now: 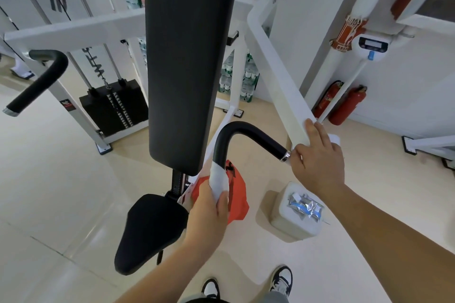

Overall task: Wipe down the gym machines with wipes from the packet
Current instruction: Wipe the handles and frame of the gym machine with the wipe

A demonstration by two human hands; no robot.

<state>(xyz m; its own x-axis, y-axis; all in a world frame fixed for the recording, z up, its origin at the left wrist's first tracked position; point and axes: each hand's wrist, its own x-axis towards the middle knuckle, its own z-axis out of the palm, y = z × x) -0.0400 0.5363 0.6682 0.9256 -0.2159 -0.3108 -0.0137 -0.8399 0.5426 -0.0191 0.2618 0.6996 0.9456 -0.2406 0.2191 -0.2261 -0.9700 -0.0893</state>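
Plainly we stand at the side of the machine, its long black back pad (189, 56) upright before us and the seat (147, 229) below it. The white lever arm (278, 76) slopes down toward us on the right. From its lower end the black handle (246, 130) curves up, over and down again.

Our right hand (317, 157) grips the end of that arm, fingers curled over its top edge and thumb by the chrome collar. We judge this steadies the arm against swinging while we rub. Our left hand (209, 209) is closed round the handle's lower stretch, fingers and thumb wrapped about it.

A white tub (293, 226) sits on the floor beneath our right forearm. The packet (305, 205) lies crumpled on top of it, likely kept near for a fresh sheet. Last, the wipe (219, 182) is folded round the handle under our left fingers, so one slide should clean all sides.
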